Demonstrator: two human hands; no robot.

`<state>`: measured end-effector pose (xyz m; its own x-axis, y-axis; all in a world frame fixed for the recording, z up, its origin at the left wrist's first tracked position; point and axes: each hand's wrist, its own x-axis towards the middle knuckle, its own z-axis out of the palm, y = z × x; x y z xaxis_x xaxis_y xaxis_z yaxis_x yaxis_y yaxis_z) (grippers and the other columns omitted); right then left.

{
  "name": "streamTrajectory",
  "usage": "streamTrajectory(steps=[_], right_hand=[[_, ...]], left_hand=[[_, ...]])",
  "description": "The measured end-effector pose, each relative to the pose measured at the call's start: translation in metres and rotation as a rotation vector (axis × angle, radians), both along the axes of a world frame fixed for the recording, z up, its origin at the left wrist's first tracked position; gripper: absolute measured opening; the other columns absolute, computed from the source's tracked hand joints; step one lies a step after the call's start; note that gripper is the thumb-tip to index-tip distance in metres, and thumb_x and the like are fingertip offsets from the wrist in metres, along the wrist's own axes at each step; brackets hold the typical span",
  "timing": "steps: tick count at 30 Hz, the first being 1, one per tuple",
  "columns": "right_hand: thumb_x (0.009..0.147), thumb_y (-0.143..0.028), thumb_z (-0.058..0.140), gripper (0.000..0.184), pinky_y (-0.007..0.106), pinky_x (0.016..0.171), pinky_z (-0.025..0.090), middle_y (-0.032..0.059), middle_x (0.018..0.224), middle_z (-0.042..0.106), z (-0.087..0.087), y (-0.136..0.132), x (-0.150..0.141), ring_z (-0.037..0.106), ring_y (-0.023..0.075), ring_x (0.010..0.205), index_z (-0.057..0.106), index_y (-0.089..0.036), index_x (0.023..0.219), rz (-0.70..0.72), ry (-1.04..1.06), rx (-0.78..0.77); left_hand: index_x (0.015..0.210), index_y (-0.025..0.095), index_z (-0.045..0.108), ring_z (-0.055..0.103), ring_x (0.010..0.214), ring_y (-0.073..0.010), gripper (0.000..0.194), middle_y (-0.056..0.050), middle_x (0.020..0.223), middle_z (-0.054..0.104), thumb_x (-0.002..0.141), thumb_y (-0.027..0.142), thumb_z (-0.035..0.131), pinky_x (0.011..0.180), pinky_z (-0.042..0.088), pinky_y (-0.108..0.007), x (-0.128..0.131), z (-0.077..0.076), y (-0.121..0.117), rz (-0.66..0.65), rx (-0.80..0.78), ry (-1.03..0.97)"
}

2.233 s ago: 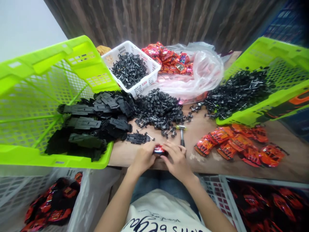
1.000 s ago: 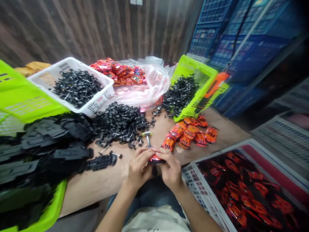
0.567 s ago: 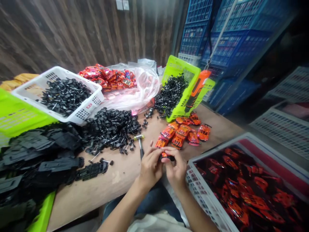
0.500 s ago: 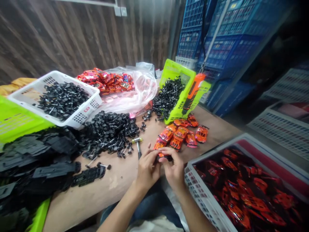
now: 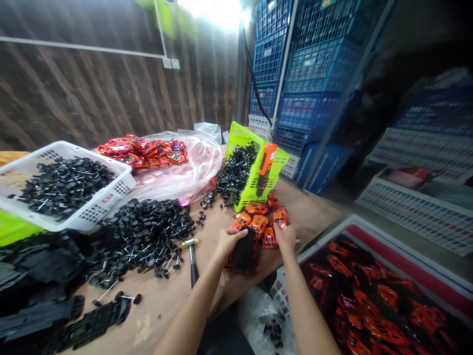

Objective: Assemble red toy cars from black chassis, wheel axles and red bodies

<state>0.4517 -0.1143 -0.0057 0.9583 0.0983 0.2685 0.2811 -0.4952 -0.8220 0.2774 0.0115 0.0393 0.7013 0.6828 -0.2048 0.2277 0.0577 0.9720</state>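
My left hand (image 5: 226, 242) is closed on a toy car (image 5: 244, 252), its black underside facing me and its edges blurred. The thumb lies over the car's upper edge while the other fingers are mostly hidden. Farther right, my right hand (image 5: 287, 238) has its fingers closed around the near end of an orange toy car (image 5: 281, 216). Several more orange toy cars (image 5: 259, 224) lie between and beyond the hands on the table. A small hammer (image 5: 192, 261) with a yellowish-tipped head rests left of my left hand.
Black wheels on metal axles (image 5: 148, 236) are heaped at left, with more in a white basket (image 5: 111, 204). An orange power screwdriver (image 5: 265, 170) hangs before a tilted green basket (image 5: 242, 199). Black car bases (image 5: 37, 276) lie front left; a crate of red-orange cars (image 5: 347, 224) stands right.
My hands, together on one toy car before, are now apart. My right hand has reached across to another orange car; the left keeps a car, black side showing. The camera has tilted up.
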Motion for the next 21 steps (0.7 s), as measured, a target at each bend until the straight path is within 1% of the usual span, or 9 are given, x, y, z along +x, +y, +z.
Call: streamTrajectory(steps=[2,4,7,9,12,13,15,18,21], right_hand=[[0.071,-0.051,0.053,0.049,0.042,0.077,0.045,0.0157,0.088,0.067,-0.007,0.003,-0.010,0.062,0.0299,0.084,0.060,-0.012,0.100,-0.012,0.034,0.102],[0.072,-0.051,0.051,0.047,0.038,0.073,0.046,0.0150,0.088,0.068,-0.011,0.002,-0.019,0.063,0.0277,0.080,0.061,-0.013,0.097,-0.004,0.064,0.181],[0.070,-0.052,0.056,0.049,0.034,0.072,0.048,0.0123,0.094,0.068,-0.012,-0.002,-0.029,0.063,0.0249,0.082,0.060,-0.014,0.101,0.042,0.101,0.275],[0.068,-0.053,0.061,0.051,0.032,0.070,0.048,0.0103,0.095,0.068,-0.010,-0.005,-0.033,0.063,0.0234,0.081,0.060,-0.015,0.103,0.089,0.135,0.321],[0.068,-0.055,0.063,0.047,0.030,0.064,0.049,0.0075,0.085,0.069,-0.004,-0.009,-0.035,0.064,0.0223,0.074,0.062,-0.016,0.096,0.171,0.192,0.368],[0.068,-0.054,0.064,0.046,0.031,0.064,0.050,0.0068,0.083,0.069,-0.002,-0.010,-0.036,0.064,0.0222,0.074,0.063,-0.016,0.095,0.194,0.201,0.384],[0.066,-0.052,0.067,0.046,0.031,0.068,0.051,0.0063,0.085,0.070,0.000,-0.011,-0.040,0.064,0.0222,0.077,0.064,-0.016,0.096,0.226,0.201,0.426],[0.068,-0.051,0.067,0.050,0.033,0.076,0.052,0.0087,0.094,0.070,-0.001,-0.011,-0.052,0.065,0.0230,0.085,0.064,-0.015,0.102,0.231,0.191,0.504],[0.069,-0.050,0.066,0.053,0.035,0.082,0.052,0.0109,0.103,0.070,-0.003,-0.010,-0.066,0.065,0.0250,0.093,0.065,-0.013,0.107,0.242,0.198,0.557]], left_hand=[[0.063,0.011,0.068,0.051,0.043,-0.0139,0.048,-0.003,0.051,0.060,0.055,0.057,0.074,0.044,0.036,-0.025,0.004,-0.003,-0.001,-0.011,0.011,0.012],[0.060,0.012,0.066,0.046,0.041,-0.0110,0.047,-0.001,0.048,0.055,0.054,0.058,0.074,0.042,0.031,-0.024,0.006,-0.006,0.002,-0.025,0.036,0.021],[0.054,0.012,0.063,0.041,0.040,-0.0089,0.047,0.002,0.045,0.050,0.052,0.058,0.075,0.042,0.027,-0.023,0.008,-0.008,0.008,-0.051,0.087,0.027],[0.053,0.013,0.061,0.041,0.042,-0.0092,0.047,0.003,0.045,0.048,0.051,0.057,0.076,0.044,0.028,-0.024,0.009,-0.009,0.010,-0.044,0.129,0.026],[0.060,0.013,0.059,0.048,0.052,-0.0123,0.047,0.001,0.056,0.053,0.051,0.055,0.077,0.050,0.035,-0.025,0.009,-0.009,0.009,0.031,0.202,0.014],[0.064,0.013,0.059,0.050,0.057,-0.0136,0.047,0.000,0.062,0.055,0.052,0.054,0.078,0.053,0.038,-0.025,0.009,-0.009,0.007,0.061,0.224,0.006],[0.070,0.014,0.058,0.054,0.067,-0.0154,0.048,-0.003,0.075,0.057,0.053,0.054,0.077,0.059,0.041,-0.026,0.009,-0.008,0.004,0.104,0.261,-0.011],[0.066,0.013,0.058,0.054,0.074,-0.0165,0.045,-0.006,0.086,0.057,0.057,0.054,0.075,0.065,0.043,-0.027,0.007,-0.008,0.003,0.105,0.302,-0.029],[0.059,0.013,0.059,0.054,0.073,-0.0162,0.042,-0.007,0.085,0.058,0.059,0.053,0.075,0.065,0.043,-0.027,0.005,-0.008,0.005,0.075,0.314,-0.033]])
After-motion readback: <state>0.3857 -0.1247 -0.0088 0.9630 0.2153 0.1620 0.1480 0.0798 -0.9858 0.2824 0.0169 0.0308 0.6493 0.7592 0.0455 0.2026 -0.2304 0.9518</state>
